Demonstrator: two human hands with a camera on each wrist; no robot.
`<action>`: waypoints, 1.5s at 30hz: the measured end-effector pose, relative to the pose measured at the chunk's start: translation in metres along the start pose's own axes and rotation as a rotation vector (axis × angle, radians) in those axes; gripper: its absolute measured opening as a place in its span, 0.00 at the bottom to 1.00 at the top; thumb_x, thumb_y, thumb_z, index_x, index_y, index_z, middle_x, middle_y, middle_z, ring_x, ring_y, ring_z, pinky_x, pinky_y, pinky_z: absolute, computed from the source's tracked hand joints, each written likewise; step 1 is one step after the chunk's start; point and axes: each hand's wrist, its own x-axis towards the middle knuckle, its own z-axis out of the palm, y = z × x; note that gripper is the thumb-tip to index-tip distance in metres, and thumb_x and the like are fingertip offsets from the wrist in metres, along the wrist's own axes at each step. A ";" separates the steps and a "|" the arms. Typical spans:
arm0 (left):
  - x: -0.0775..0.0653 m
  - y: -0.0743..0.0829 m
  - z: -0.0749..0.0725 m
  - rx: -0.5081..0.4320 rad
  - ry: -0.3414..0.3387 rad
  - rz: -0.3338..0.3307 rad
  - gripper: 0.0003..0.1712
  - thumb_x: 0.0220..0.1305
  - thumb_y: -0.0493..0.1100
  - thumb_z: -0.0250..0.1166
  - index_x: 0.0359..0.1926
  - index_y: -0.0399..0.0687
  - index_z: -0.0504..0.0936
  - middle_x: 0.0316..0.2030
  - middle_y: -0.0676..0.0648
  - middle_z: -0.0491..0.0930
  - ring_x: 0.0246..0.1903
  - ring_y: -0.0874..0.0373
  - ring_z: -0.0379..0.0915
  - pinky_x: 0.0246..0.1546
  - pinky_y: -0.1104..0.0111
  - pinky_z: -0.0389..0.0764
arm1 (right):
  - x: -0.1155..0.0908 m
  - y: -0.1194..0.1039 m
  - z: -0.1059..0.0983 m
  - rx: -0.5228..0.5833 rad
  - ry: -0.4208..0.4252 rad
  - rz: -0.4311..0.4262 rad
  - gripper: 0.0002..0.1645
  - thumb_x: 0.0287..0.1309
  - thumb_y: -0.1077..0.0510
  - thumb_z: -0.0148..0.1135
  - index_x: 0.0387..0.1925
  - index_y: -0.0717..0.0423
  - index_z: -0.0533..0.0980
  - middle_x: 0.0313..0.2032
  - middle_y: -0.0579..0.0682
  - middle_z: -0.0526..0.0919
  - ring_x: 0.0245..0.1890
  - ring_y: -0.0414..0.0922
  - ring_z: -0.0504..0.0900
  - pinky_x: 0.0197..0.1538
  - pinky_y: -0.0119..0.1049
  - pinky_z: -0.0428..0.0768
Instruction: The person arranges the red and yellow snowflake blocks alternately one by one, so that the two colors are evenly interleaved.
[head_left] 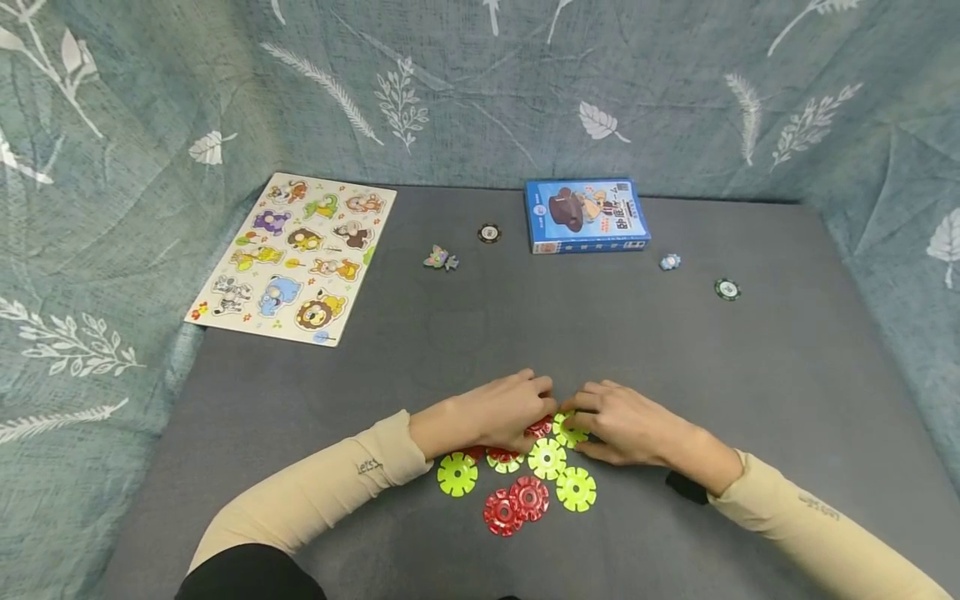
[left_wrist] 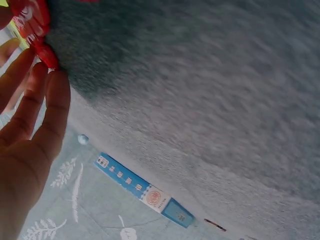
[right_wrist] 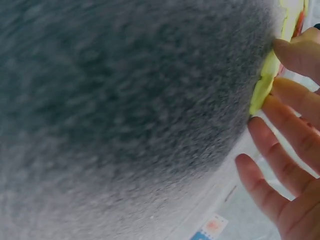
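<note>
Several flat notched discs, yellow-green and red, lie in a loose cluster near the front middle of the table. My left hand [head_left: 510, 412] comes over the cluster from the left, its fingertips touching a red disc [left_wrist: 48, 54] in the left wrist view. From the right, my right hand [head_left: 618, 423] reaches a yellow-green disc [head_left: 567, 431], with thumb and fingertips at its edge and the fingers spread. Closer to me lie a yellow-green disc [head_left: 576, 489], a red disc [head_left: 530, 498] overlapping another, and a yellow-green disc [head_left: 457, 475]. My left hand partly hides the discs beneath it.
An animal puzzle board [head_left: 292, 258] lies at the back left. Behind the hands stand a blue box [head_left: 588, 215], a butterfly-shaped trinket [head_left: 441, 258], a dark poker chip [head_left: 489, 232], a small blue figure [head_left: 670, 262] and a green-edged chip [head_left: 727, 289]. Patterned cloth [head_left: 480, 92] borders the table.
</note>
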 end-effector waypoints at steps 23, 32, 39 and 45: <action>-0.032 -0.064 -0.020 -0.004 0.172 -0.273 0.18 0.43 0.48 0.71 0.36 0.45 0.81 0.33 0.47 0.77 0.31 0.53 0.71 0.34 0.62 0.75 | 0.009 -0.011 0.000 0.039 -0.043 0.110 0.21 0.38 0.54 0.72 0.40 0.54 0.82 0.41 0.48 0.82 0.37 0.41 0.80 0.39 0.35 0.81; -0.069 -0.114 -0.022 -0.067 0.151 -0.435 0.22 0.42 0.45 0.73 0.40 0.42 0.83 0.34 0.45 0.77 0.31 0.52 0.71 0.36 0.60 0.74 | 0.014 -0.011 -0.002 0.034 -0.111 0.147 0.24 0.35 0.54 0.71 0.40 0.55 0.80 0.42 0.50 0.79 0.37 0.42 0.79 0.38 0.36 0.81; -0.084 -0.130 -0.020 -0.144 0.118 -0.453 0.25 0.46 0.46 0.74 0.46 0.39 0.83 0.44 0.40 0.78 0.39 0.48 0.74 0.45 0.57 0.77 | 0.014 -0.010 -0.004 0.036 -0.142 0.131 0.24 0.37 0.54 0.72 0.42 0.55 0.80 0.42 0.49 0.79 0.35 0.41 0.76 0.35 0.34 0.79; -0.089 -0.132 -0.017 -0.240 0.134 -0.465 0.23 0.50 0.44 0.72 0.48 0.40 0.83 0.47 0.39 0.77 0.43 0.48 0.74 0.47 0.55 0.78 | 0.012 -0.008 -0.005 0.048 -0.125 0.109 0.23 0.37 0.54 0.72 0.41 0.55 0.81 0.41 0.48 0.79 0.35 0.40 0.76 0.35 0.32 0.78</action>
